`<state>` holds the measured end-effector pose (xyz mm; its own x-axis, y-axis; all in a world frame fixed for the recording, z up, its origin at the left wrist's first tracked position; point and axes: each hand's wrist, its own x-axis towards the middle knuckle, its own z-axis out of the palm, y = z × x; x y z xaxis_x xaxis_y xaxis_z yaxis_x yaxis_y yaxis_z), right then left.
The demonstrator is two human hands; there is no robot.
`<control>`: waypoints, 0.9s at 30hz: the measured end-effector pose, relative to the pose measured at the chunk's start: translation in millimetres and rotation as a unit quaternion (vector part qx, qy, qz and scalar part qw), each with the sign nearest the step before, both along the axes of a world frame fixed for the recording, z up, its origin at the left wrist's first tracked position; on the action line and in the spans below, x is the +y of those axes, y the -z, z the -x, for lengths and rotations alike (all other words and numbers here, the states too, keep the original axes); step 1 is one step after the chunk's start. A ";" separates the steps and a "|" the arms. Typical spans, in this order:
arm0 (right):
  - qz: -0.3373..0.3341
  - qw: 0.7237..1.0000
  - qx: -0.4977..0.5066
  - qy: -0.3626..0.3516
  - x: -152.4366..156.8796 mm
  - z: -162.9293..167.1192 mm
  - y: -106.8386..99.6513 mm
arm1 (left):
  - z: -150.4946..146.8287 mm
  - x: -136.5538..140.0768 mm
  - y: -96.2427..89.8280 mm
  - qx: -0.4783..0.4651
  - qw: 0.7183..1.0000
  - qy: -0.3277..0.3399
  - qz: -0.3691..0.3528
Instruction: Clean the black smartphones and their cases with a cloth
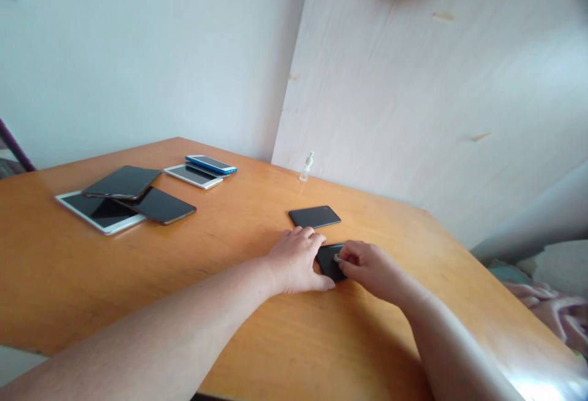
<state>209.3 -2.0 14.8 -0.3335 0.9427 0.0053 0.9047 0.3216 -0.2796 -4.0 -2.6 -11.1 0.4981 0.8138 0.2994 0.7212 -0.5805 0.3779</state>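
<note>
We look first at the dark phone (328,263), which lies flat on the wooden table (257,352), between our two hands. Our left hand (296,260) stands at its left end, with the thumb by the near side and the fingers by the far side. Thumb and fingers are apart, around this end; whether they press on the phone, we cannot tell. Our right hand (367,266) comes from the other side, and its fingertips are together on a small pale piece (338,259), which is over the upper face of the phone. The pale piece therefore has the phone directly below it, and the right hand is the nearer one to it. The right end of the phone is hidden by this hand, so about its long axis we cannot be sure.

Just beyond, and apart from it, we find a second dark phone (315,216), its long axis going roughly from left to right. It limits the room on the far side. Farther back, near the table's edge, a small clear bottle (306,168) stands upright. To the right of our right hand, we see open wood until the slanting table edge; the white tablet (108,229) lies well apart, on the left.
</note>
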 end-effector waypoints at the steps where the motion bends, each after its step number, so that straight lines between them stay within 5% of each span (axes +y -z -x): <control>1: -0.002 1.000 -0.016 0.016 2.0 -5.8 -1.4 | 0.1 -0.4 -0.4 0.000 1.000 0.000 0.001; 6: -0.040 0.986 -0.110 0.122 16.5 -44.6 -6.7 | 0.7 -2.1 -3.1 0.004 1.000 0.000 0.011; 14: -0.024 0.999 -0.009 -0.032 -7.7 -1.3 -5.6 | 0.3 -1.2 -2.6 0.002 1.000 0.004 0.006; 21: -0.009 0.990 -0.102 0.095 1.6 -37.4 -18.4 | 1.4 -1.5 -3.4 0.003 1.000 0.004 0.014; 27: 0.006 1.000 0.001 -0.017 -8.6 -9.9 -13.0 | 1.1 -1.9 -5.2 0.005 1.000 0.002 0.021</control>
<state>219.2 -10.6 27.8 -0.3661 0.9306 -0.0056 0.8925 0.3494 -0.2852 -5.1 -4.5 -6.0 0.5038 0.8234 0.2609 0.7226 -0.5673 0.3950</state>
